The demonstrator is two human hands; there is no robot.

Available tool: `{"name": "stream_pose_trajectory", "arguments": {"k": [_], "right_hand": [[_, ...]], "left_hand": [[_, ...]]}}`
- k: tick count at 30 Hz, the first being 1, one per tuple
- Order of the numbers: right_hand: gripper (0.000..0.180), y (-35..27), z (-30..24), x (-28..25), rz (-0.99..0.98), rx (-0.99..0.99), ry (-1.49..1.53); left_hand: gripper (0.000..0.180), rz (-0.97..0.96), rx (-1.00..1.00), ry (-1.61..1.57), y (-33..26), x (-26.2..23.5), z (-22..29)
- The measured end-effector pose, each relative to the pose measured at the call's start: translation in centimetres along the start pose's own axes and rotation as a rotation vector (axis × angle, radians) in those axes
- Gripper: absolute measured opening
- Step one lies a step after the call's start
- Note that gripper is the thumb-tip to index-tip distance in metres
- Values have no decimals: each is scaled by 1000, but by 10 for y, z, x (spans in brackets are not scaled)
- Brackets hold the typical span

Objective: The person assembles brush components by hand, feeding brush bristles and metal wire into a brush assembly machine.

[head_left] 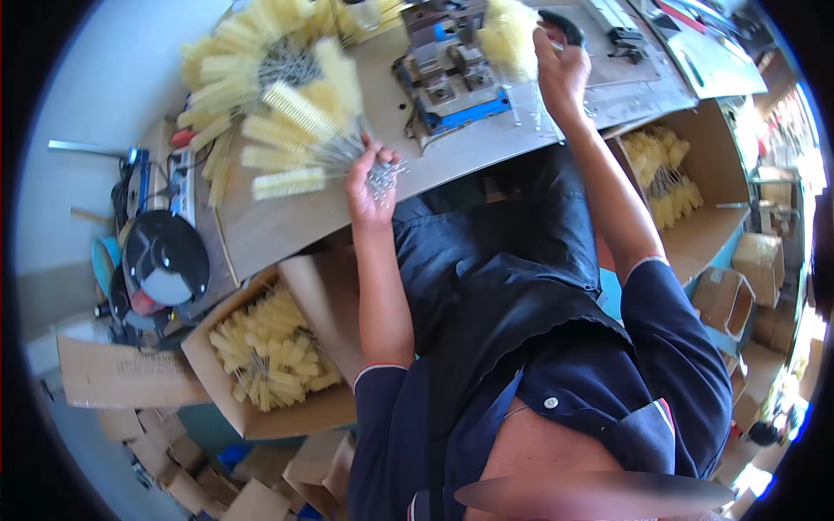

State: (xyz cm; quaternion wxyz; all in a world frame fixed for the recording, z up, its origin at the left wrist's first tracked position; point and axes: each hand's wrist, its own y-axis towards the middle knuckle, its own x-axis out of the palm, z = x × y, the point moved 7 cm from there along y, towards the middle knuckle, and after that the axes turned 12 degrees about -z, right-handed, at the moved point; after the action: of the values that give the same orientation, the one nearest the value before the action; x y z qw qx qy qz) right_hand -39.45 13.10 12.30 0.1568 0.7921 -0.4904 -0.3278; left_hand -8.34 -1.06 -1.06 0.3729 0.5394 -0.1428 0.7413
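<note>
My left hand [369, 182] is closed around the twisted wire stems of a fan of yellow bottle brushes [295, 130] lying on the workbench [287, 221]. My right hand [560, 74] is raised at the blue and grey metal machine [447, 69] and grips one yellow brush [508, 35] by its stem beside it. More yellow brushes [252, 39] are piled at the bench's far left.
An open cardboard box [261, 417] with yellow brushes stands left of my lap. Another box [695, 234] with brushes sits at the right. A black round device [165, 260] and tools lie left of the bench. Cardboard cartons are stacked on both sides.
</note>
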Motion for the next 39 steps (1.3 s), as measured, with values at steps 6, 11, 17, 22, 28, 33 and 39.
{"name": "stream_pose_trajectory", "arguments": {"k": [6,11,17,22,28,33,39], "right_hand": [[49,-72,-71,109,-692,109,196],[58,-63,-119,175,-826,192,304],[60,-67,-136,173,-809,316,553],[58,-109,-88,133,-924,672,702],[51,-116,-49,106,-860,877,808],[46,-117,-47,109,-867,944,910],[42,-119,-43,109,-833,1009,1006]], "left_hand": [[39,2,-42,25,7,-1,0],[39,-11,-80,78,5,0,-4],[41,27,-83,70,3,-2,-6],[40,-12,-10,2,0,-3,1],[35,-8,-34,10,4,2,-2],[36,-4,-27,7,2,2,-3],[36,2,-34,19,2,3,-3]]}}
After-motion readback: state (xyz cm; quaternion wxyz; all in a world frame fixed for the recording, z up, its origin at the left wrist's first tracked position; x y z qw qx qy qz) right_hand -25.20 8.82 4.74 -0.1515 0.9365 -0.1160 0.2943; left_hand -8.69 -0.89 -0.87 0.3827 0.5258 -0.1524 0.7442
